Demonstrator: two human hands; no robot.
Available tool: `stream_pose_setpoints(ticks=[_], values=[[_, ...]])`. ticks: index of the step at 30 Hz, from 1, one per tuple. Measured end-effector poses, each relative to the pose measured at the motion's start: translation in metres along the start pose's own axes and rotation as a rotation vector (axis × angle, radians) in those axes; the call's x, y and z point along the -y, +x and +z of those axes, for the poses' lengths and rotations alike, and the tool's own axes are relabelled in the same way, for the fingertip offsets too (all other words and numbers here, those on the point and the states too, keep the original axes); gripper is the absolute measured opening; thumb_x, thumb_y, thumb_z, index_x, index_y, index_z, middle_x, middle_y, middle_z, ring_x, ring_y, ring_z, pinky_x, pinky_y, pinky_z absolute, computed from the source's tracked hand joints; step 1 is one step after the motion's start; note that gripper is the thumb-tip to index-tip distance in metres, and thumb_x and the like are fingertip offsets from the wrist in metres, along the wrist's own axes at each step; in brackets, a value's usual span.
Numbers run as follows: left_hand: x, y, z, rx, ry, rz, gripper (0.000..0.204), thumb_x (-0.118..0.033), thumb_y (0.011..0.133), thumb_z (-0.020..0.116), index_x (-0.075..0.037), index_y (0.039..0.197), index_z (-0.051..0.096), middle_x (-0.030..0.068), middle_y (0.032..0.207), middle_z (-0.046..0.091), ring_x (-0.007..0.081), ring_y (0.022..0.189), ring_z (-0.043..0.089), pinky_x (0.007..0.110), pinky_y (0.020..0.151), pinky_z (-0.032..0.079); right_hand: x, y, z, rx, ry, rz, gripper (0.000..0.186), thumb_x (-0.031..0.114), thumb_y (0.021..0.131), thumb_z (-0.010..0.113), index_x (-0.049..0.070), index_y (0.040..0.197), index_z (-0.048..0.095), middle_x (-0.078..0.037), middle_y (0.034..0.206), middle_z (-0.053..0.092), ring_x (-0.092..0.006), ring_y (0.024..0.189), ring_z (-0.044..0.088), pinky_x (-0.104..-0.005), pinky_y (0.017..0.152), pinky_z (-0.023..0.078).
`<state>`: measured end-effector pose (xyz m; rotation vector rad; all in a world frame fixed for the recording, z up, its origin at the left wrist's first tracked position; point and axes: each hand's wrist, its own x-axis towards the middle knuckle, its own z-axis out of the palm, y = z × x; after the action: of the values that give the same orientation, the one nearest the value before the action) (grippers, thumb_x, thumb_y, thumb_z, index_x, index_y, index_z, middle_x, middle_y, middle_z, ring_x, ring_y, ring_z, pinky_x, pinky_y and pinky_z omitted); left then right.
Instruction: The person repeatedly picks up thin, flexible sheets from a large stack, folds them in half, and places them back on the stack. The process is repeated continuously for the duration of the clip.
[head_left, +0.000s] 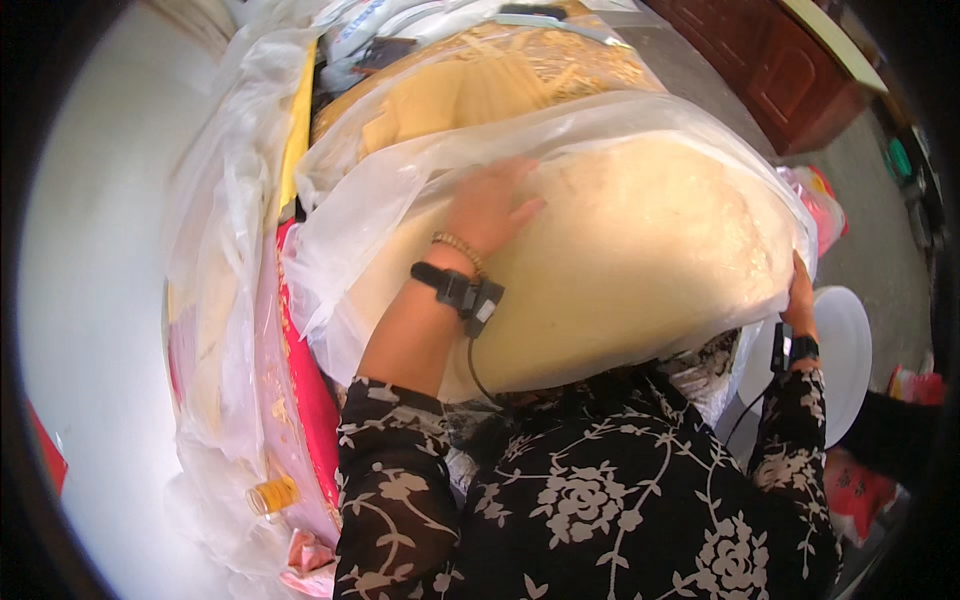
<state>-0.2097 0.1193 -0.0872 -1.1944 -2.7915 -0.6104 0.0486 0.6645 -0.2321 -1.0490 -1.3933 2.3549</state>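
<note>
In front of me lies a large, smooth, cream-coloured slab with a rounded outline, which looks like a sheet of dough. Clear plastic sheet covers it and bunches in folds along its far and left sides. My left hand, slightly blurred, rests flat on the covered slab with its fingers stretched out. At the slab's right edge, my right hand is closed on the rim of the plastic sheet, its fingers partly hidden. Both wrists carry black straps with small devices, and a beaded bracelet circles the left one.
Beyond the slab, yellow-brown sheets and strips lie under plastic. A white round tub stands by my right arm. At lower left lies a small amber-coloured jar. A dark red wooden cabinet stands at the far right.
</note>
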Motion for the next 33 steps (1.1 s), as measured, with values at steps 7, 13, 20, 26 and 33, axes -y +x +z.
stream_pose_setpoints(ticks=[7, 13, 20, 26, 33], values=[[0.131, -0.094, -0.047, -0.216, 0.124, -0.469, 0.071, -0.037, 0.085, 0.08, -0.014, 0.149, 0.058, 0.0201, 0.147, 0.06, 0.0358, 0.138, 0.055, 0.047, 0.113, 0.042, 0.014, 0.014, -0.015, -0.699, -0.818, -0.22, 0.062, 0.04, 0.103, 0.062, -0.006, 0.143, 0.057, -0.02, 0.14, 0.065, -0.0286, 0.127, 0.064, -0.0351, 0.108, 0.047], [0.205, -0.1, -0.046, 0.224, 0.146, -0.783, 0.041, -0.037, 0.099, 0.057, -0.01, 0.125, 0.075, 0.0253, 0.12, 0.072, 0.0431, 0.117, 0.068, 0.049, 0.099, 0.054, 0.057, -0.033, 0.098, -0.331, -1.02, -1.126, 0.023, 0.011, 0.099, 0.069, 0.005, 0.121, 0.072, -0.013, 0.125, 0.073, -0.0288, 0.122, 0.066, -0.0359, 0.109, 0.047], [0.233, -0.115, -0.033, 0.359, 0.249, -0.871, 0.038, -0.031, 0.099, 0.054, -0.008, 0.122, 0.075, 0.0239, 0.127, 0.07, 0.0424, 0.121, 0.065, 0.05, 0.104, 0.051, 0.051, -0.095, 0.242, 0.271, -1.196, -1.049, 0.033, 0.016, 0.095, 0.072, 0.01, 0.127, 0.071, -0.017, 0.14, 0.065, -0.0348, 0.131, 0.06, -0.0426, 0.111, 0.046], [0.209, -0.127, -0.042, 0.106, 0.024, -0.647, 0.045, -0.029, 0.096, 0.063, -0.003, 0.133, 0.067, 0.0246, 0.132, 0.067, 0.0443, 0.125, 0.061, 0.047, 0.106, 0.05, 0.058, -0.079, 0.229, 0.304, -1.523, -1.143, 0.049, 0.038, 0.099, 0.068, 0.014, 0.142, 0.062, -0.017, 0.15, 0.056, -0.0373, 0.136, 0.054, -0.0458, 0.111, 0.044], [0.046, -0.073, -0.046, 0.078, -0.296, -0.18, 0.033, -0.022, 0.1, 0.06, -0.005, 0.125, 0.072, 0.0219, 0.132, 0.067, 0.0405, 0.121, 0.063, 0.044, 0.104, 0.05, 0.069, -0.011, 0.247, 0.347, -1.52, -0.971, 0.056, 0.053, 0.102, 0.059, 0.015, 0.143, 0.061, -0.019, 0.133, 0.067, -0.0402, 0.123, 0.062, -0.0465, 0.105, 0.049]])
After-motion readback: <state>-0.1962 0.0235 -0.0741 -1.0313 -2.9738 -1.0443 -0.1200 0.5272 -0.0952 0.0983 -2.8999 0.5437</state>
